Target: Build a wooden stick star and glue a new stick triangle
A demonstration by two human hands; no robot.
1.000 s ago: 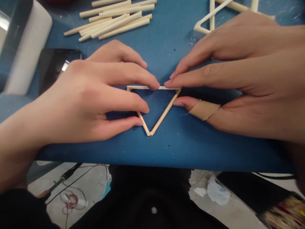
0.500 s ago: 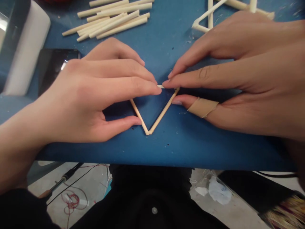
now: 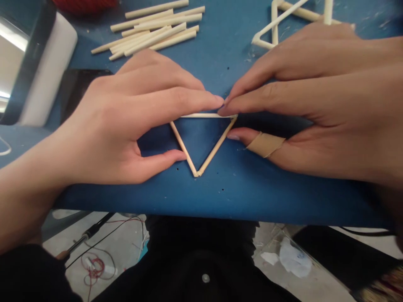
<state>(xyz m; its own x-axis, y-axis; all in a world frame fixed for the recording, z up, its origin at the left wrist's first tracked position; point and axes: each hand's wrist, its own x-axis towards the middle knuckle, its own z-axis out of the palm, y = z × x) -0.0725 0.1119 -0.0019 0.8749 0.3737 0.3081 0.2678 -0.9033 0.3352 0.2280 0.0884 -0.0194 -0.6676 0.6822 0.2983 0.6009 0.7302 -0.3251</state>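
A triangle of thin wooden sticks (image 3: pixel 216 147) lies on the blue tabletop, one corner pointing toward me. My left hand (image 3: pixel 135 121) has its thumb against the left stick and its forefinger over the top stick, bracketing the triangle's left part and hiding its upper left corner. At the upper right corner, my right hand (image 3: pixel 299 96) presses fingertips on the top stick, with its thumb against the right stick. A tan bandage (image 3: pixel 266 144) wraps that thumb. The fingertips of both hands nearly meet above the top stick.
Several loose wooden sticks (image 3: pixel 157 31) lie in a pile at the back. A joined stick frame (image 3: pixel 275 25) stands at the back right, partly behind my right hand. A dark phone-like object (image 3: pixel 74 90), a white-sided device (image 3: pixel 52 71) and red material (image 3: pixel 85 4) are at the left and back.
My left forefinger has moved up and right off the top stick's near side, uncovering more of that stick. My right hand has barely moved. The view has shifted slightly.
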